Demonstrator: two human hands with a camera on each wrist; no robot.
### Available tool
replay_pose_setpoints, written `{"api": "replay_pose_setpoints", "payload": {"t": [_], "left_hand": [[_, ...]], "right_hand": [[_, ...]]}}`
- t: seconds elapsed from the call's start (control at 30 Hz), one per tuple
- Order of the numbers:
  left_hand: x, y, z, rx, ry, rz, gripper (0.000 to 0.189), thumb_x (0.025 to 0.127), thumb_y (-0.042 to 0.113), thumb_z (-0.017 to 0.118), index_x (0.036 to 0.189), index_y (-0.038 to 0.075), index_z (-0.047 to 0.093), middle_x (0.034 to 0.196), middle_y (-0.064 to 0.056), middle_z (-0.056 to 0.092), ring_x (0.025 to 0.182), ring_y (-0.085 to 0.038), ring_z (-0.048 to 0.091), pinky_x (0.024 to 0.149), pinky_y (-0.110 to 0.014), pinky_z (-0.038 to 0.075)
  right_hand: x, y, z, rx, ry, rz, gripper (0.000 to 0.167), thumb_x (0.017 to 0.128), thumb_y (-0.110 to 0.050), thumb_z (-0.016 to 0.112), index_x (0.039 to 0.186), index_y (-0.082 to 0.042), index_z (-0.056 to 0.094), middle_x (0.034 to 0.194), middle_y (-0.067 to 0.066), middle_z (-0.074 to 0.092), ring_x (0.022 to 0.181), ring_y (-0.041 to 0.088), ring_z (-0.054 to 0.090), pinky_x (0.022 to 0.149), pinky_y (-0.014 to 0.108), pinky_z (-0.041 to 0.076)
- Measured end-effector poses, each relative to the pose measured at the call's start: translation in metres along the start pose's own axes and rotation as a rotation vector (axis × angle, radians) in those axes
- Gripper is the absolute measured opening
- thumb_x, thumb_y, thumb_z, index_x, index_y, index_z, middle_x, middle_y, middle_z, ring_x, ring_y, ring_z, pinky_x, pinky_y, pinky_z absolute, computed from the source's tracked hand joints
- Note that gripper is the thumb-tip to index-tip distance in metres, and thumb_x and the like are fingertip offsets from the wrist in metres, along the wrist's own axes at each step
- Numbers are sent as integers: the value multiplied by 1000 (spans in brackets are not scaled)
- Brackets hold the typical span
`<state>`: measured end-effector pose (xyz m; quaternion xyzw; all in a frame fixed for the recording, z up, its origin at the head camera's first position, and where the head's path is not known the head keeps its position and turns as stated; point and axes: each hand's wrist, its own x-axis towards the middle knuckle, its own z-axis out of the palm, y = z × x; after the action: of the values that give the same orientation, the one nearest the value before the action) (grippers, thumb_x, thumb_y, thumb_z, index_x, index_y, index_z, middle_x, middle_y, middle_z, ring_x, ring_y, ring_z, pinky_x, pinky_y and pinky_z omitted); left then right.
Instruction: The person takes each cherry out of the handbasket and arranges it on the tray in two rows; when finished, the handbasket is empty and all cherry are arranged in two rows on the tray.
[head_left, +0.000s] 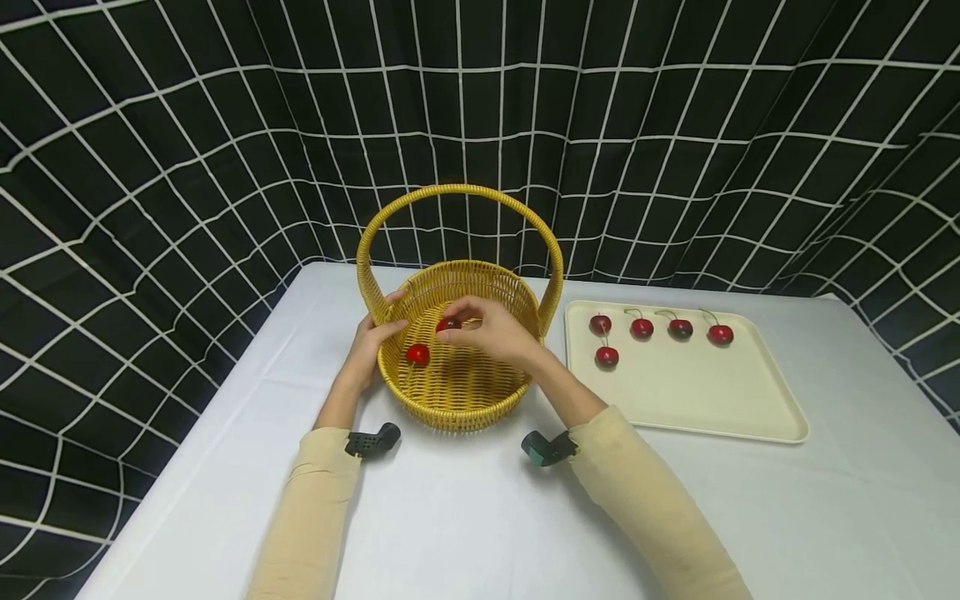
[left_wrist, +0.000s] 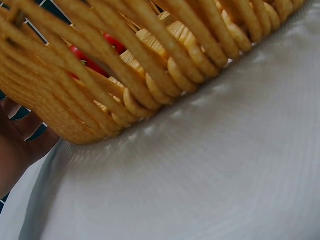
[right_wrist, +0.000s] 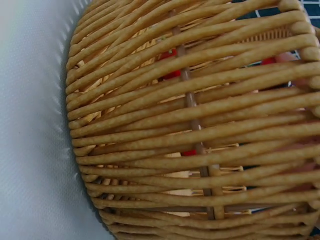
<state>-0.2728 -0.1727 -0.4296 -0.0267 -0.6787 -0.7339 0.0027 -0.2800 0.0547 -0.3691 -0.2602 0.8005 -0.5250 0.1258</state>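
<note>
A yellow wicker basket point(head_left: 461, 412) with a tall arched handle stands on the table. My left hand point(head_left: 367, 343) grips its left rim, with the thumb over the edge; in the left wrist view part of that hand point(left_wrist: 17, 150) shows beside the weave. Above the basket's inside, my right hand point(head_left: 487, 329) pinches a dark red cherry point(head_left: 448, 323) between thumb and fingers. Another cherry point(head_left: 417, 354) lies in the basket at the left, its stem pointing down. The right wrist view looks through the basket wall point(right_wrist: 150, 120), which hides most of the right hand.
Right of the basket lies a cream tray point(head_left: 705, 400) holding several stemmed cherries, among them one point(head_left: 607, 357) in front of the row. A white cloth point(head_left: 450, 517) covers the table. Black curtains with a white grid point(head_left: 480, 108) hang behind and at both sides.
</note>
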Motion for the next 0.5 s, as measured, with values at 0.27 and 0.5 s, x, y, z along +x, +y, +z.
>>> {"api": "replay_pose_setpoints", "payload": {"t": [0.27,0.5], "left_hand": [[0,-1,-2,7,-2,-1,54,95,11,50,147,13,36,151,-7,32,136,-25,31,111,-40,22],[-1,0,0,8,-1,-4,56,93,11,51,147,14,37,151,-7,32,134,-25,32,110,-40,23]], "right_hand": [[-8,2,-3,190,0,12,33,87,-19,72,114,-4,59,106,12,61,88,30,65,82,50,52],[-13,4,-7,243,17,37,34,88,-19,70,120,-10,63,113,8,62,98,27,63,87,47,50]]}}
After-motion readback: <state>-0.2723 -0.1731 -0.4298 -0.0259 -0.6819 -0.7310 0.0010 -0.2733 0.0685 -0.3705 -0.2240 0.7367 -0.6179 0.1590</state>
